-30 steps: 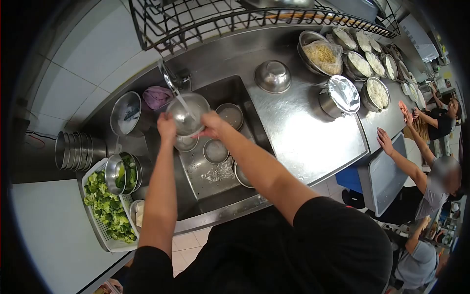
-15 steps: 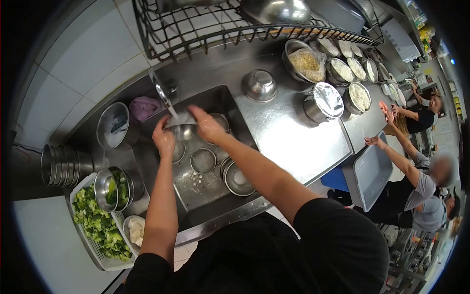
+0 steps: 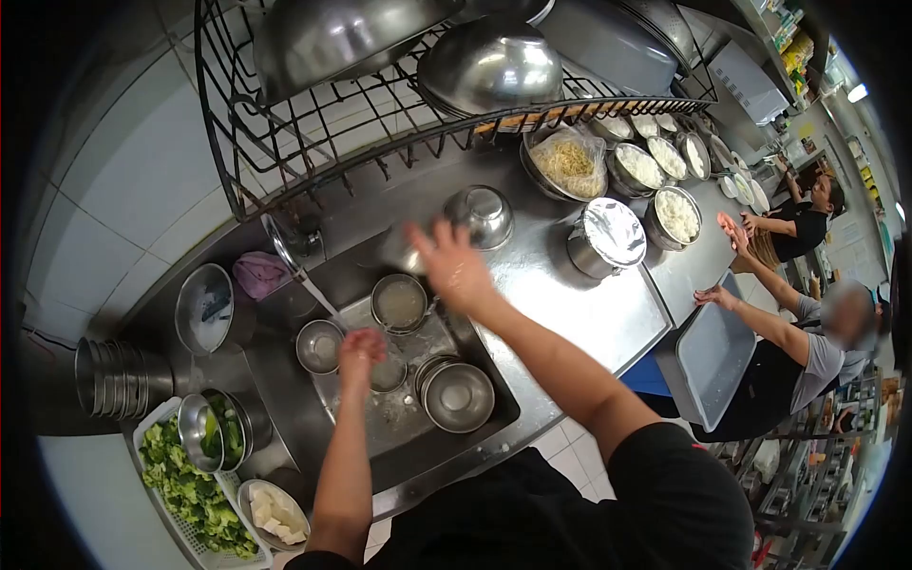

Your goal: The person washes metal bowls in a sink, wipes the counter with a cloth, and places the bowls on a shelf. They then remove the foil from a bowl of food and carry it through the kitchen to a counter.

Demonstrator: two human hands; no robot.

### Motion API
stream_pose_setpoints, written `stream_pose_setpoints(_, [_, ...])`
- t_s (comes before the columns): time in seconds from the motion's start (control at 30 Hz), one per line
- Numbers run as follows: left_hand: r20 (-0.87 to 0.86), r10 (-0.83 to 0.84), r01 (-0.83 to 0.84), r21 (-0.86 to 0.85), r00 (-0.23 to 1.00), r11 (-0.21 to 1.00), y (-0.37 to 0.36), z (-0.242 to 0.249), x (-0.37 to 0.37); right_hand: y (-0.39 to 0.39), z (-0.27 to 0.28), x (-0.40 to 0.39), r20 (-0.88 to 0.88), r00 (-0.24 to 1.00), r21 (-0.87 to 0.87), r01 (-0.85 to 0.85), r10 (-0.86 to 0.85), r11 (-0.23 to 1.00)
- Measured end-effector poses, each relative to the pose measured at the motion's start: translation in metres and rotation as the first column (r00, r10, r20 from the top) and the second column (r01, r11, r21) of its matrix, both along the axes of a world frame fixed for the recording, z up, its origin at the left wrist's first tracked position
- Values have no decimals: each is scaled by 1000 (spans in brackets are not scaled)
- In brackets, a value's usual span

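My right hand [image 3: 451, 269], smeared by motion, is at the sink's far right edge with its fingers on a blurred metal bowl [image 3: 401, 249]. An upturned metal bowl [image 3: 480, 217] sits on the counter just beyond it. Low in the sink [image 3: 290, 418], my left hand [image 3: 361, 353] is beside the running faucet [image 3: 283, 245]; its fingers are blurred. A small bowl [image 3: 388, 372] lies partly hidden behind it. Around it in the basin are a bowl with cloudy water [image 3: 399, 302], another small bowl [image 3: 319, 346] and a stack of bowls [image 3: 458, 397].
Broccoli in a white basket [image 3: 204, 499], tofu in a bowl [image 3: 275, 513] and stacked metal pots [image 3: 123, 375] stand left. A wire rack [image 3: 342, 157] overhangs the sink. Rightward are a foil-covered pot [image 3: 608, 237], filled bowls [image 3: 676, 217] and a person holding a grey tub [image 3: 708, 366].
My hands have come apart. The right has carried the bowl from under the faucet toward the counter; the left has dropped lower in the sink. The view has shifted too.
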State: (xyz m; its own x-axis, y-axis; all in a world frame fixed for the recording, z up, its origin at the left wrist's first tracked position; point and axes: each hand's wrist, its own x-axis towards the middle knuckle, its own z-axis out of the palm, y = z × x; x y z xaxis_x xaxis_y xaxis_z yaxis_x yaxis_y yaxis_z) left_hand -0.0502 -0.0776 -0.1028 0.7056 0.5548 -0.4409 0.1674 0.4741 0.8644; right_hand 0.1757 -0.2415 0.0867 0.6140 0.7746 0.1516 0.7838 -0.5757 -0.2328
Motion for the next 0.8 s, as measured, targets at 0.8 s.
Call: stream_pose_setpoints(0.8, [-387,-52,216,395,921,893,24,60,3,-7,-57,-53,-984,-136,-155,306,-118,939])
